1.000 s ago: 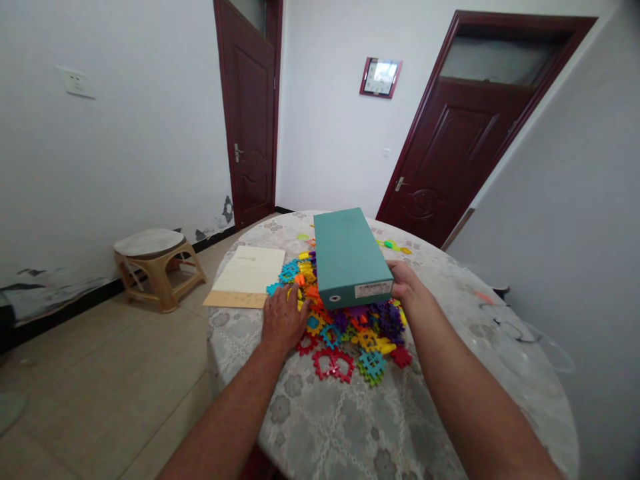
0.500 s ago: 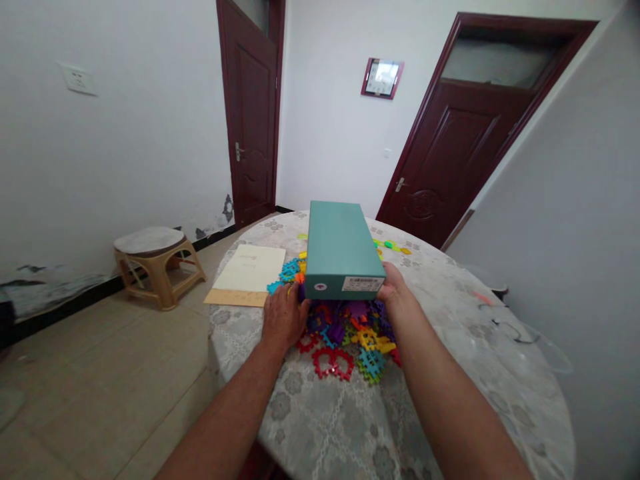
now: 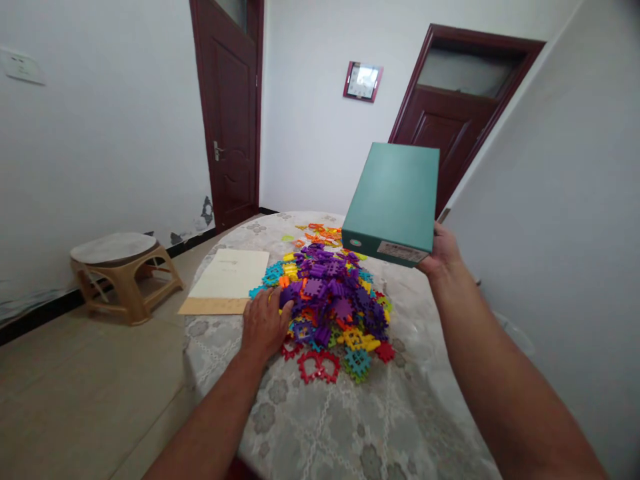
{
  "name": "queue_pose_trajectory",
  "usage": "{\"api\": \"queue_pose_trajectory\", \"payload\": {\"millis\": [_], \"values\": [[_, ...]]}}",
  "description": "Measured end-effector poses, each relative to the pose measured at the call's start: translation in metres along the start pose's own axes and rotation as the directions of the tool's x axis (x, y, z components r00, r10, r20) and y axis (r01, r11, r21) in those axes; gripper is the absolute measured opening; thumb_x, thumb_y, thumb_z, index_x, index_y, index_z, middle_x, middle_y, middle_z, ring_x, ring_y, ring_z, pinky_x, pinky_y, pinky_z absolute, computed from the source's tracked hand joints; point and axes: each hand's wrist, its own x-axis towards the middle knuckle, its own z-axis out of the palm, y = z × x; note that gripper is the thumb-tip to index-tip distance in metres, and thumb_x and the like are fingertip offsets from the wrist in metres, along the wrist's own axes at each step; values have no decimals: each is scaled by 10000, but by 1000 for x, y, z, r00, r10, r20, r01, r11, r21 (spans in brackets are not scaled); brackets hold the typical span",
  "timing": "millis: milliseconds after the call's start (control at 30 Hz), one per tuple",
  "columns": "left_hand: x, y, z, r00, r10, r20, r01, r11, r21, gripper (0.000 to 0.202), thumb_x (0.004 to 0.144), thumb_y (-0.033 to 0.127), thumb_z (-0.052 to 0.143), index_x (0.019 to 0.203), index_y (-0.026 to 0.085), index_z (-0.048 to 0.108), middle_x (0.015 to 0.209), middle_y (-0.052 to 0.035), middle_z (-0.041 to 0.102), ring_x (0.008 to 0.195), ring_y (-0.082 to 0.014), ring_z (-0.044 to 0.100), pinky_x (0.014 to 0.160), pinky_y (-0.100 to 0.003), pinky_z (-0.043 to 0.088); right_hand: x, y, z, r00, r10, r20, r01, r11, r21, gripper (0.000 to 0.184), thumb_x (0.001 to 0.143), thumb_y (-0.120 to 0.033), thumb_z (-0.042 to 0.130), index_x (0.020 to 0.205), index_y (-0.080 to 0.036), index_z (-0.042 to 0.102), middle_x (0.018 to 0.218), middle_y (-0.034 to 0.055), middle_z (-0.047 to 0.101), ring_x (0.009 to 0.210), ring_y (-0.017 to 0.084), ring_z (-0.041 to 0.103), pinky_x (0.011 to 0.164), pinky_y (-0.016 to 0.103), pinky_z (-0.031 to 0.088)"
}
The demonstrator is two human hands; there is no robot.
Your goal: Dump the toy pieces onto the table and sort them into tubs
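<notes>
My right hand grips a green cardboard box at its near right corner and holds it up in the air, right of and above the heap. The box's near side carries a white label and a small round sticker; its inside is hidden from me. A heap of plastic interlocking building pieces lies on the table, mostly purple, with blue, yellow, orange, green and red ones around. At the heap's left edge rests my left hand, fingers stretched over the outer pieces, gripping none that I can see.
A cream booklet with a tan strip lies left of the heap. The round table has a grey flowered cover. A beige stool stands on the floor to the left. Two dark red doors and a wall clock are behind.
My right hand has lifted the box up and to the right, off from over the heap. The purple pieces and orange ones behind are now uncovered. My left hand stays beside the pieces.
</notes>
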Motion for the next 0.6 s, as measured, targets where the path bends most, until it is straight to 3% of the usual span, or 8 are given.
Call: {"api": "queue_pose_trajectory", "payload": {"millis": [100, 167, 300, 367, 467, 600], "values": [[3, -5, 1, 1000, 22, -6, -22, 1000, 4, 466, 1059, 475, 421, 1349, 158, 602, 1354, -185, 660, 1280, -318, 590, 1118, -522, 423, 5, -39, -27, 987, -124, -97, 121, 992, -32, 270, 876, -462, 624, 1012, -230, 647, 901, 52, 774, 968, 292, 749, 933, 552, 607], [5, -9, 3, 999, 52, -2, -52, 999, -3, 463, 1062, 472, 406, 1332, 152, 604, 1340, -180, 664, 1260, -312, 600, 1103, -508, 443, 8, -60, -43, 964, -236, -127, 217, 966, -143, 275, 861, -417, 662, 1069, -238, 645, 920, 32, 769, 935, 263, 744, 895, 500, 625], [7, -17, 7, 994, 108, -23, -108, 994, -18, 443, 1060, 449, 386, 1324, 159, 592, 1301, -162, 680, 1238, -306, 610, 1100, -507, 457, 18, -80, -73, 895, -435, -99, 325, 788, -523, 348, 843, -371, 708, 1162, -254, 638, 968, -5, 752, 830, 206, 702, 798, 387, 622], [8, -21, 9, 990, 136, -38, -136, 990, -22, 439, 1055, 440, 376, 1328, 164, 582, 1296, -159, 681, 1245, -313, 606, 1099, -516, 462, 26, -80, -89, 886, -463, -15, 304, 605, -735, 351, 858, -389, 698, 1175, -246, 649, 976, -2, 745, 812, 201, 676, 773, 359, 599], [10, -27, 11, 985, 172, -26, -172, 985, -21, 464, 1053, 451, 350, 1326, 151, 575, 1282, -172, 677, 1245, -319, 606, 1103, -511, 466, 40, -69, -117, 905, -419, 76, 184, 224, -957, 288, 872, -362, 660, 1116, -212, 699, 956, 32, 748, 821, 221, 661, 793, 354, 559], [11, -32, 12, 985, 175, 6, -175, 984, -29, 486, 1045, 478, 328, 1301, 153, 583, 1261, -172, 679, 1204, -326, 624, 1096, -508, 470, 59, -33, -157, 961, -272, 45, -15, -214, -977, 297, 903, -282, 584, 1134, -190, 747, 1087, 108, 773, 982, 279, 685, 893, 373, 515]]}}
